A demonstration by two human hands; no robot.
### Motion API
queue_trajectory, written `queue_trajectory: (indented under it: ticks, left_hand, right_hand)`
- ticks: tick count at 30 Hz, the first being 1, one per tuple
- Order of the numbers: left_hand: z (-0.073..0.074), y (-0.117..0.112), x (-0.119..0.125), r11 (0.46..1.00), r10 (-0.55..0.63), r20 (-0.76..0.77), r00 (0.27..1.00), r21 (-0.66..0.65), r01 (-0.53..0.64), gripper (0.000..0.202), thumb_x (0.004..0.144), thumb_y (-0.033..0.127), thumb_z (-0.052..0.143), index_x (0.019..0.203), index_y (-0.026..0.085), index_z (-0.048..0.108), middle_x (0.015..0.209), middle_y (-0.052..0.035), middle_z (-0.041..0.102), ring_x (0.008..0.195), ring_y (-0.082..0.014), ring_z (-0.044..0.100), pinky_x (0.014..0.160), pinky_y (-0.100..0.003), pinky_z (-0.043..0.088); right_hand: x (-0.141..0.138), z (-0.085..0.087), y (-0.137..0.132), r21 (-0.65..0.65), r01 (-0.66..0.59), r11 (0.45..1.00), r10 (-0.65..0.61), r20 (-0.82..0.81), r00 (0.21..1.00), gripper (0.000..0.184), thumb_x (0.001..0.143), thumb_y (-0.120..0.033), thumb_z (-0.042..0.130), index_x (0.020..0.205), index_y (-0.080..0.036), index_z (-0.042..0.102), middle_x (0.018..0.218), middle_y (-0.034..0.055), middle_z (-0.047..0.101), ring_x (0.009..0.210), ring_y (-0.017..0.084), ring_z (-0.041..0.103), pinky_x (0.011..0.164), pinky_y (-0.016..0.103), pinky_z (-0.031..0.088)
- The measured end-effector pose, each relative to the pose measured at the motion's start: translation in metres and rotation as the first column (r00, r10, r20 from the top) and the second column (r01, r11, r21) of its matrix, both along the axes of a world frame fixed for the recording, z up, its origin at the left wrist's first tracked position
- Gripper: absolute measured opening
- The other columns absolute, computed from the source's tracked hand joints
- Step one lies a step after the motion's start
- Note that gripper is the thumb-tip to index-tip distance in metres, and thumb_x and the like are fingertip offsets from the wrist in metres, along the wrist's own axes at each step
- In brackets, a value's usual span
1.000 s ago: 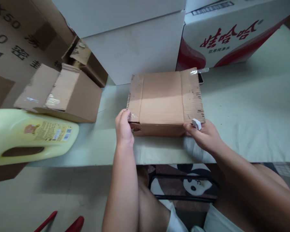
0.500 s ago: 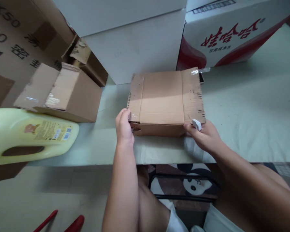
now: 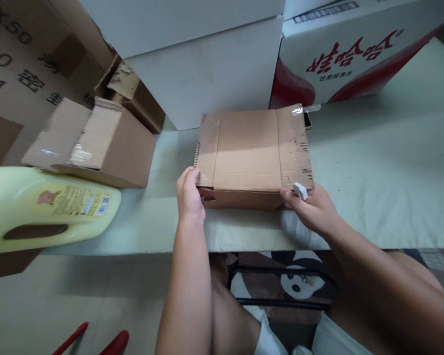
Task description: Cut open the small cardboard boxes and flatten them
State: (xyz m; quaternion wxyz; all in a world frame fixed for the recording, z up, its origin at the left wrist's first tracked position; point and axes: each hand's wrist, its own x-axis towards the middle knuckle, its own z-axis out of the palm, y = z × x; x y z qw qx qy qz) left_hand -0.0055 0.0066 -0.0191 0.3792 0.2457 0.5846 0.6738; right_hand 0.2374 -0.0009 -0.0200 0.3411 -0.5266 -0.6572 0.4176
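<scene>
A brown cardboard box (image 3: 247,148) rests on the pale green cloth-covered table in front of me, its flattened top flaps ragged at the side edges. My left hand (image 3: 191,197) is closed on the near left corner, thumb on top. At the near right corner my right hand (image 3: 313,204) is closed round the box edge, the thumb against its front. A small white plastic-looking piece (image 3: 300,191) sticks up from that hand; the rest of it is hidden in the grip. Clear tape (image 3: 298,111) hangs off the far right corner.
White cartons (image 3: 207,74) and a red-and-white carton (image 3: 340,64) stand behind. To the left are an opened cardboard box (image 3: 122,143) and a pale yellow jug (image 3: 52,207). A dark object (image 3: 308,121) partly shows behind the box. The table's front edge (image 3: 133,251) runs near my arms.
</scene>
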Motion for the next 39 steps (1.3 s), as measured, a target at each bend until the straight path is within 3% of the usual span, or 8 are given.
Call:
queue_trajectory:
  ticks: [12,24,31,34,39]
  left_hand:
    - [0.0012,0.0004,0.0001,1.0,-0.001,-0.008,1.0,-0.001,0.001,0.026,0.066,0.033,0.066,0.061,0.019,0.044,0.062,0.003,0.042,0.056,-0.0101,0.042,0.049,-0.023,0.029]
    - [-0.0024,0.0008,-0.0015,1.0,0.015,0.008,1.0,0.019,-0.015,0.028,0.064,0.033,0.068,0.06,0.019,0.044,0.06,0.004,0.043,0.054,-0.0092,0.042,0.048,-0.022,0.029]
    - [-0.0053,0.004,-0.0013,0.998,0.058,0.107,0.993,0.031,-0.062,0.033,0.065,0.049,0.069,0.071,0.018,0.059,0.075,-0.002,0.061,0.069,-0.0154,0.058,0.06,-0.025,0.042]
    - [-0.004,0.0034,-0.0003,0.997,0.04,0.097,0.994,0.067,-0.047,0.037,0.066,0.054,0.069,0.071,0.018,0.061,0.076,-0.0026,0.062,0.072,-0.0166,0.06,0.063,-0.026,0.045]
    - [-0.0058,0.0017,-0.0028,0.999,0.036,-0.003,0.999,0.039,-0.036,0.03,0.065,0.039,0.073,0.062,0.018,0.053,0.064,0.0019,0.052,0.062,-0.0121,0.053,0.058,-0.023,0.04]
  right_hand:
    - [-0.0009,0.0014,0.0005,0.009,-0.02,1.0,0.02,-0.001,1.0,0.033,0.081,-0.04,0.053,0.055,-0.023,0.041,0.053,-0.002,0.043,0.05,0.012,0.042,0.051,0.028,0.036]
    - [-0.0005,-0.0043,0.0008,-0.033,0.003,0.999,-0.006,-0.086,0.996,0.029,0.079,-0.042,0.057,0.059,-0.021,0.049,0.06,0.0009,0.053,0.058,0.015,0.05,0.055,0.028,0.041]
    - [0.0003,-0.0057,0.0022,-0.024,0.016,1.0,-0.018,-0.065,0.998,0.03,0.079,-0.043,0.057,0.059,-0.021,0.049,0.059,0.0001,0.052,0.057,0.014,0.049,0.056,0.028,0.041]
    - [0.0001,-0.0043,0.0023,-0.014,0.007,1.0,-0.008,-0.061,0.998,0.031,0.079,-0.043,0.057,0.06,-0.021,0.049,0.059,0.0,0.051,0.057,0.014,0.048,0.055,0.029,0.04]
    - [0.0004,-0.0067,0.0021,-0.037,-0.019,0.999,0.016,-0.072,0.997,0.032,0.081,-0.042,0.056,0.058,-0.021,0.045,0.058,-0.0006,0.048,0.056,0.013,0.046,0.054,0.029,0.038]
